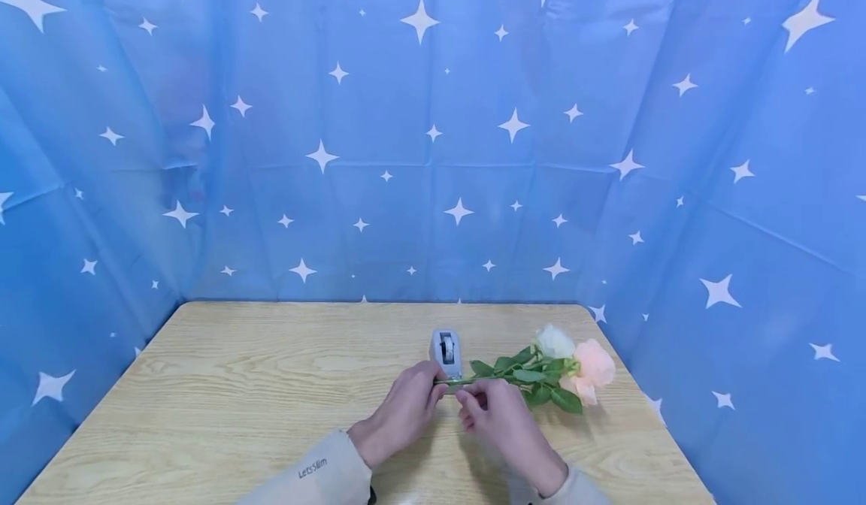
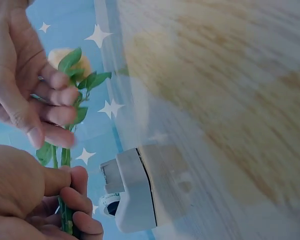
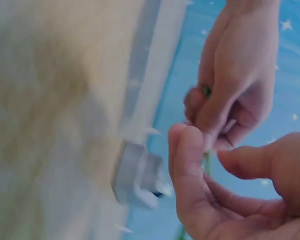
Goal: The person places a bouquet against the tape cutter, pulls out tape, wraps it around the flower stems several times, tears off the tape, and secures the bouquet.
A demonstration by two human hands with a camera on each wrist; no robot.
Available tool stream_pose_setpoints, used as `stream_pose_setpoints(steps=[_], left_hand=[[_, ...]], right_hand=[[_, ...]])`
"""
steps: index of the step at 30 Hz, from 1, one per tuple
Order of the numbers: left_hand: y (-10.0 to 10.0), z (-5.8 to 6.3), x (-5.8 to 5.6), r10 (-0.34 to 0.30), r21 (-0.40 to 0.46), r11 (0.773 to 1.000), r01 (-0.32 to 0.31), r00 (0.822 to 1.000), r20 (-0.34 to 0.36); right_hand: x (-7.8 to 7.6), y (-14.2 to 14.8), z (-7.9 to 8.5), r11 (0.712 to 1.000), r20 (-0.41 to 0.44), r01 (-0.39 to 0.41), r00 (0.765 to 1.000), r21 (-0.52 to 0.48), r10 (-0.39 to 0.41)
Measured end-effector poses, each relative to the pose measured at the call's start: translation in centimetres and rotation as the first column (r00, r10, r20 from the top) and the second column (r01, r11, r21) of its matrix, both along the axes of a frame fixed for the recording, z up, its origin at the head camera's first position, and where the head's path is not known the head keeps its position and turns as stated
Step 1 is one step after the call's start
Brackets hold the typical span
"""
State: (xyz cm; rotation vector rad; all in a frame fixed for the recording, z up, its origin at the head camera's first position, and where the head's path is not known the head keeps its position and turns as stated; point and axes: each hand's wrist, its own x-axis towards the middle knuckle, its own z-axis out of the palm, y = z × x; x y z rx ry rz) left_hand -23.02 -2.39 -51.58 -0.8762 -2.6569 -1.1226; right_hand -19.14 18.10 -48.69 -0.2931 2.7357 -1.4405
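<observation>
Left grip [image 1: 404, 409] closed round the stems [image 1: 467, 380] of the flowers, long axis pointing rightward over the bench [image 1: 271, 385] beside the tape dispenser [image 1: 446, 352]; right grip [image 1: 499, 416], nearer the blooms [image 1: 594, 364], loosely curled, thumb apart, apparently empty.

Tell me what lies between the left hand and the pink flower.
In the head view, green stems, the right hand and leaves lie between the left hand and pink flower.

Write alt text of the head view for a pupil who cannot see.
A person's left hand grips the stems of white and pink flowers at a wooden table, the right hand close by. A tape dispenser stands behind; blue star-patterned curtains hang beyond.
</observation>
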Motion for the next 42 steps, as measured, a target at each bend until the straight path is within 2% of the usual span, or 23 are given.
stream_pose_setpoints(steps=[3, 7, 11, 16, 19, 21, 24, 27, 31, 36, 39, 42], left_hand=[[0.0, -0.1, -0.1, 0.011, 0.018, 1.0, -0.011, 1.0, -0.003], [0.0, -0.4, -0.1, 0.005, 0.035, 0.999, -0.006, 1.0, 0.004], [0.0, -0.5, -0.1, 0.003, 0.054, 0.999, -0.003, 1.0, 0.003], [0.2, -0.4, -0.1, 0.002, 0.067, 0.998, -0.002, 1.0, 0.007], [0.2, -0.4, -0.1, -0.008, 0.075, 0.997, 0.006, 1.0, 0.025], [0.2, -0.4, -0.1, -0.014, 0.075, 0.997, 0.011, 0.999, 0.037], [0.2, -0.2, -0.2, -0.026, 0.072, 0.997, 0.022, 0.998, 0.053], [0.1, 0.1, -0.3, -0.037, 0.079, 0.996, 0.03, 0.996, 0.078], [-0.1, 0.7, -0.4, -0.049, 0.105, 0.994, 0.03, 0.982, 0.184], [-0.1, 1.2, -0.7, -0.056, 0.153, 0.988, 0.008, 0.948, 0.313], [-0.1, 1.2, -1.0, -0.077, 0.202, 0.979, -0.004, 0.918, 0.39], [0.0, 1.0, -1.2, -0.104, 0.259, 0.966, -0.023, 0.879, 0.465]], right_hand=[[-0.3, 0.0, -0.7, 0.986, 0.128, 0.014, 0.992, -0.165, 0.007], [-0.8, -0.2, -1.5, 0.938, 0.221, 0.111, 0.974, -0.327, -0.039], [-1.1, -0.6, -1.8, 0.852, 0.312, 0.215, 0.948, -0.477, -0.065], [-1.0, -1.0, -1.6, 0.72, 0.405, 0.335, 0.911, -0.607, -0.082], [-1.1, -1.1, -1.8, 0.661, 0.437, 0.385, 0.894, -0.644, -0.094], [-1.2, -1.1, -2.0, 0.634, 0.453, 0.41, 0.885, -0.655, -0.105], [-1.3, -1.1, -2.2, 0.611, 0.466, 0.436, 0.876, -0.661, -0.122], [-1.4, -1.1, -2.3, 0.596, 0.465, 0.44, 0.877, -0.672, -0.124], [-1.5, -1.1, -2.5, 0.581, 0.461, 0.436, 0.88, -0.687, -0.116], [-1.4, -1.1, -2.7, 0.585, 0.463, 0.441, 0.878, -0.68, -0.123], [-1.4, -1.1, -2.8, 0.586, 0.465, 0.438, 0.878, -0.681, -0.116], [-1.3, -1.0, -2.9, 0.585, 0.46, 0.423, 0.883, -0.692, -0.093]])
